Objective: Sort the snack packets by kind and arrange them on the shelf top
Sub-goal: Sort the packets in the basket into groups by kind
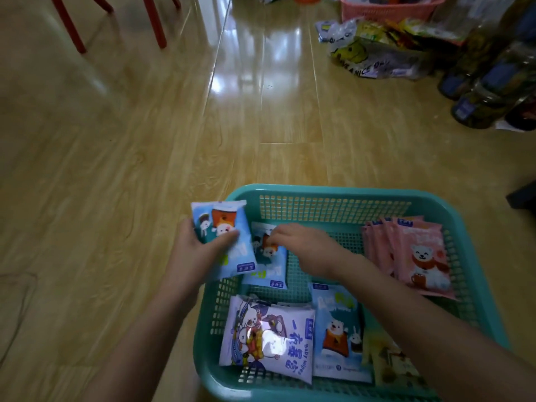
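Note:
A teal mesh basket [333, 195] stands on the floor in front of me. My left hand [200, 248] grips a light blue cartoon packet [223, 227] over the basket's left rim. My right hand [301, 245] reaches into the basket, its fingertips on a second light blue packet [271, 271] lying inside; I cannot tell if it grips it. A stack of pink bear packets [417, 256] leans at the right. A white baby-wipes pack [269, 340], another blue bear packet [336, 329] and a yellow packet [391, 364] lie at the near side.
The floor is glossy wood planks. Far right lie a heap of bagged snacks [374, 50], a pink basket [388, 7] and several dark bottles [490, 91]. Red chair legs [72, 24] stand at the far left.

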The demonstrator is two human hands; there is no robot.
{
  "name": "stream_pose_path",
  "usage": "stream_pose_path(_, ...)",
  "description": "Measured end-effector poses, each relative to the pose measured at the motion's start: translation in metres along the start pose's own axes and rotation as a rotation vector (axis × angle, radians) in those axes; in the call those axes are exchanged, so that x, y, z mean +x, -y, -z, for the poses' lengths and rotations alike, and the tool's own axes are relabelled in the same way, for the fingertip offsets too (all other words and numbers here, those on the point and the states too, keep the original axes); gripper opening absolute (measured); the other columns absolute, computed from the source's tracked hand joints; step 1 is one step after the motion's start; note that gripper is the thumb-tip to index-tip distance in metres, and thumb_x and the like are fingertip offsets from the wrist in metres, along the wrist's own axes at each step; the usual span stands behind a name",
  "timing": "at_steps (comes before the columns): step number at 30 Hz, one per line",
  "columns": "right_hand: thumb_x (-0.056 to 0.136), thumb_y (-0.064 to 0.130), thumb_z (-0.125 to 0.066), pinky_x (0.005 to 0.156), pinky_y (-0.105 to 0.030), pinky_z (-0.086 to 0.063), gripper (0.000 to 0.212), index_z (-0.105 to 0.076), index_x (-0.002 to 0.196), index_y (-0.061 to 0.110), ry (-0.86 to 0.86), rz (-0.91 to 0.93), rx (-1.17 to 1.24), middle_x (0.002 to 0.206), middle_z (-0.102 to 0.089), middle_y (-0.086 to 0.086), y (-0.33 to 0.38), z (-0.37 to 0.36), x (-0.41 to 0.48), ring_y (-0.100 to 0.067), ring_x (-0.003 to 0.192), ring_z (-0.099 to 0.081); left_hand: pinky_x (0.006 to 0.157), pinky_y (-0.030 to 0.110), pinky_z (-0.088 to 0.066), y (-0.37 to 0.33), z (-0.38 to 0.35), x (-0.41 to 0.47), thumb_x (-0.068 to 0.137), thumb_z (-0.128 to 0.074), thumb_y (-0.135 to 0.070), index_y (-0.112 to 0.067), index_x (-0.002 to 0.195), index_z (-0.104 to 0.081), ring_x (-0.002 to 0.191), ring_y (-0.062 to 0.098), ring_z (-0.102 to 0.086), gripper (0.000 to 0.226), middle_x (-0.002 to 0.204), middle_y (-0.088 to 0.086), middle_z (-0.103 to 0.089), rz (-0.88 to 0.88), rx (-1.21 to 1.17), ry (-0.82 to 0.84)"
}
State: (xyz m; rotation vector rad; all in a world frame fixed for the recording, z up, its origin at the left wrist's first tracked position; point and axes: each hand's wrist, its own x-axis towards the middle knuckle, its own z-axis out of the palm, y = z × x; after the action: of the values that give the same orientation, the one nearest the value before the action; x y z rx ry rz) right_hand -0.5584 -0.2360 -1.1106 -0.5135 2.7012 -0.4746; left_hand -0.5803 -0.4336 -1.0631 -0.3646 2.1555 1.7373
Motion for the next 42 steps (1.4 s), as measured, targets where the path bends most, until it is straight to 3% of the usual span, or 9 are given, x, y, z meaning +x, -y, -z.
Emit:
stream_pose_path(4,0.081,-0.012,-0.045,0.11,-0.039,-0.028,0.07,-0.031,0.144,0.015,0.156,0.195,-0.212,0.154,-0.027,-0.001,0.013,-0.006,0.02,-0.02,0.142,-0.02,0.048,0.026,-0.054,0.003,0.028,-0.011,0.062,-0.067,-0.003,0.001,0.118,-0.046,0.06,0.022,-0.065,0.06,0.095,0.018,-0.066,0.17,-0.219,0.061)
stream_pose_path(9,0.088,0.011,-0.053,0.104,-0.035,-0.027,0.062,-0.027,0.144,0.018,0.192,0.177,-0.572,0.148,-0.032,-0.002,0.023,-0.007,0.035,-0.025,0.13,-0.03,0.044,0.016,-0.051,0.005,0.044,-0.024,0.067,-0.068,-0.001,-0.009,0.09,-0.064,0.051,0.01,-0.066,0.025,0.067,0.003,-0.073,0.198,-0.389,0.147)
stream_pose_path(14,0.078,0.047,-0.065,0.108,-0.038,-0.025,0.073,-0.036,0.136,0.013,0.206,-0.054,-0.598,0.139,-0.039,-0.01,0.017,-0.002,0.03,-0.026,0.129,-0.033,0.047,0.02,-0.054,0.008,0.053,-0.03,0.003,-0.093,-0.027,-0.015,0.076,-0.077,0.057,0.013,-0.069,0.076,0.076,0.008,-0.074,0.187,-0.416,0.216)
stream_pose_path(20,0.083,0.047,-0.061,0.067,-0.031,-0.035,0.046,-0.041,0.109,0.015,-0.214,-0.354,0.068,0.105,-0.062,-0.009,0.014,0.032,-0.005,-0.029,0.097,-0.06,0.056,0.021,-0.056,0.001,0.05,-0.029,0.008,-0.094,-0.026,-0.005,0.098,-0.064,0.069,0.015,-0.071,0.098,0.089,0.011,-0.074,0.133,-0.365,0.26)
stream_pose_path(24,0.091,0.036,-0.051,0.075,-0.04,-0.045,0.031,-0.044,0.108,0.012,-0.421,-0.539,0.492,0.101,-0.063,-0.013,0.014,0.04,-0.051,-0.032,0.094,-0.059,0.057,0.019,-0.056,-0.006,0.037,-0.032,0.014,-0.095,-0.028,-0.006,0.094,-0.069,0.07,0.014,-0.071,0.087,0.09,0.01,-0.075,0.101,-0.359,0.266)
stream_pose_path(27,0.094,0.03,-0.047,0.081,-0.039,-0.041,0.023,-0.049,0.112,0.017,-0.42,-0.656,0.721,0.11,-0.058,-0.013,0.02,0.04,-0.096,-0.029,0.101,-0.054,0.055,0.017,-0.055,-0.007,0.025,-0.035,0.034,-0.085,-0.017,-0.008,0.078,-0.074,0.064,0.011,-0.071,0.047,0.081,0.007,-0.075,0.092,-0.373,0.273)
stream_pose_path(31,0.093,0.03,-0.053,0.095,-0.047,-0.045,0.043,-0.043,0.129,0.009,-0.166,-0.718,0.7,0.118,-0.058,-0.013,0.027,0.018,-0.132,-0.028,0.108,-0.056,0.052,0.018,-0.055,-0.009,0.009,-0.042,0.057,-0.07,-0.017,-0.005,0.083,-0.068,0.058,0.01,-0.069,0.029,0.071,0.005,-0.074,0.103,-0.387,0.246)
stream_pose_path(37,0.085,0.028,-0.065,0.06,-0.016,-0.041,0.023,-0.053,0.103,0.019,-0.099,-0.672,0.669,0.096,-0.059,0.004,0.039,-0.005,-0.143,-0.01,0.085,-0.055,0.05,0.019,-0.054,-0.013,-0.003,-0.045,0.074,-0.063,-0.03,-0.01,0.081,-0.07,0.056,0.011,-0.069,0.022,0.068,0.003,-0.074,0.084,-0.392,0.244)
stream_pose_path(42,0.087,0.039,-0.061,0.048,-0.017,-0.023,0.034,-0.034,0.073,0.023,-0.153,-0.684,0.33,0.075,-0.046,0.004,0.051,-0.009,-0.141,-0.015,0.075,-0.043,0.052,0.019,-0.055,-0.018,-0.007,-0.049,0.076,-0.066,-0.025,-0.004,0.086,-0.067,0.058,0.017,-0.067,0.023,0.073,0.009,-0.074,0.06,-0.238,0.322)
